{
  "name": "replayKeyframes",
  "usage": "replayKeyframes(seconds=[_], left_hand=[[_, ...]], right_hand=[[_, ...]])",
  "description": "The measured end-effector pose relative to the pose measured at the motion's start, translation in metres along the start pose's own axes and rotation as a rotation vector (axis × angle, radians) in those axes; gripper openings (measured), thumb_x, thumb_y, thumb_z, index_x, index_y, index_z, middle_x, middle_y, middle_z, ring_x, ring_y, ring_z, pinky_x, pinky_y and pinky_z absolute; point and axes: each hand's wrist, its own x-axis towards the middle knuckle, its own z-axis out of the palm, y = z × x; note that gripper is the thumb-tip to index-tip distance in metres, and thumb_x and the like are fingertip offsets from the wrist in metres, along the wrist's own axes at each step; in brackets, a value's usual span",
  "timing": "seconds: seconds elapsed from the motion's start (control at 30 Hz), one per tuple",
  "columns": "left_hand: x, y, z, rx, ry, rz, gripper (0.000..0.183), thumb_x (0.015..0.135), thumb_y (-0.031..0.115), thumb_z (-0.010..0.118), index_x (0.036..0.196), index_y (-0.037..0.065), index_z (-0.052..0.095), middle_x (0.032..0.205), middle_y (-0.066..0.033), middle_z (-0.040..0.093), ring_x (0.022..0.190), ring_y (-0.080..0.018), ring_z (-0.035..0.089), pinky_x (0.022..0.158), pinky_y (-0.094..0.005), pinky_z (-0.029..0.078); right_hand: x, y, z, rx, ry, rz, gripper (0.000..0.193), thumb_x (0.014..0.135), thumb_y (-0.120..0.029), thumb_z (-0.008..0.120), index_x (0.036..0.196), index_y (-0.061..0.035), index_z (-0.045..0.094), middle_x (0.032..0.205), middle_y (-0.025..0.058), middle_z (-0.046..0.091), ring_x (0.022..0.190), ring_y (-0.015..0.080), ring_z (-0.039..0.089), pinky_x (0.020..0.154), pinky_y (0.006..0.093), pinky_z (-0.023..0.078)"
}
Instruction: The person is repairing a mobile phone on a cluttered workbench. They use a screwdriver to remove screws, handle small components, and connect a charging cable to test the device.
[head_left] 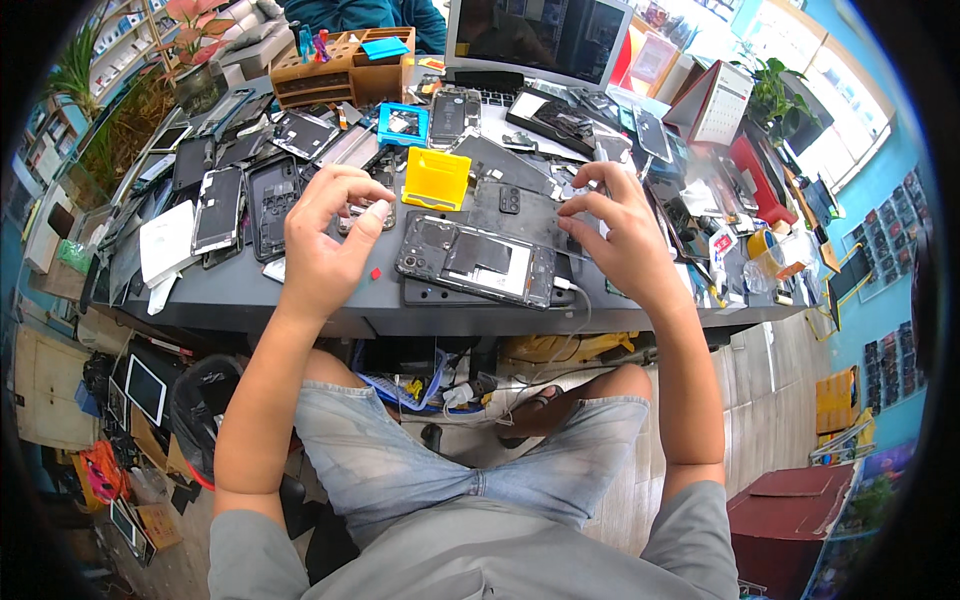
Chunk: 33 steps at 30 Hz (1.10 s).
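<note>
An opened phone [478, 262] lies on the grey desk mat, its dark battery and inner parts bare. A white cable [566, 285] runs from its right end over the desk edge. Left of the phone hovers my left hand [335, 225], fingers half curled and thumb apart, with nothing visible in it. Under its fingertips is a small phone part [386, 218], partly hidden. My right hand [622, 235] is bent with fingers apart at the right edge of a dark phone back cover [490, 200]; whether it touches the cover I cannot tell.
A yellow holder [437, 180] and a blue one [403, 125] stand behind the phone. Several dismantled phones [218, 210] pile up at the left. At the back are a wooden organizer [340, 75] and a laptop [540, 40]. Clutter with a tape roll [765, 247] covers the right.
</note>
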Motion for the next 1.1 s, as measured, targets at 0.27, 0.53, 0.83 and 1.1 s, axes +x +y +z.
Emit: replayKeyframes(seconds=[0.27, 0.53, 0.83, 1.1], left_hand=[[-0.002, -0.001, 0.001, -0.049, 0.051, -0.056, 0.008, 0.1, 0.007, 0.077, 0.105, 0.004, 0.081, 0.103, -0.0067, 0.076, 0.087, -0.0159, 0.067, 0.08, -0.0322, 0.054], [-0.003, -0.006, 0.003, -0.075, 0.069, -0.084, 0.007, 0.099, 0.011, 0.078, 0.104, 0.006, 0.08, 0.099, -0.0033, 0.076, 0.085, -0.0156, 0.067, 0.076, -0.0324, 0.051], [-0.003, -0.005, 0.003, -0.053, 0.028, -0.089, 0.012, 0.103, 0.012, 0.074, 0.108, 0.004, 0.082, 0.105, -0.0049, 0.076, 0.089, -0.0145, 0.065, 0.082, -0.0308, 0.052], [-0.004, -0.007, 0.003, -0.047, 0.016, -0.083, 0.012, 0.102, 0.014, 0.076, 0.108, 0.005, 0.081, 0.104, -0.0042, 0.077, 0.09, -0.0156, 0.067, 0.079, -0.0318, 0.051]], right_hand=[[0.004, 0.002, 0.016, -0.03, -0.019, 0.022, 0.013, 0.094, -0.008, 0.085, 0.103, -0.0029, 0.077, 0.131, 0.0121, 0.067, 0.122, 0.0382, 0.063, 0.105, 0.0485, 0.054], [0.012, -0.004, 0.015, -0.12, -0.186, 0.058, 0.012, 0.104, -0.008, 0.075, 0.106, 0.0024, 0.069, 0.134, 0.0146, 0.064, 0.125, 0.039, 0.061, 0.108, 0.0488, 0.053], [0.016, -0.003, 0.015, -0.089, -0.219, 0.007, 0.012, 0.105, -0.002, 0.07, 0.113, 0.003, 0.062, 0.138, 0.0203, 0.061, 0.13, 0.0425, 0.059, 0.113, 0.0502, 0.051], [-0.006, -0.04, -0.003, 0.015, -0.227, -0.076, 0.02, 0.099, 0.005, 0.072, 0.113, 0.0, 0.059, 0.144, 0.0201, 0.058, 0.132, 0.0446, 0.059, 0.113, 0.052, 0.051]])
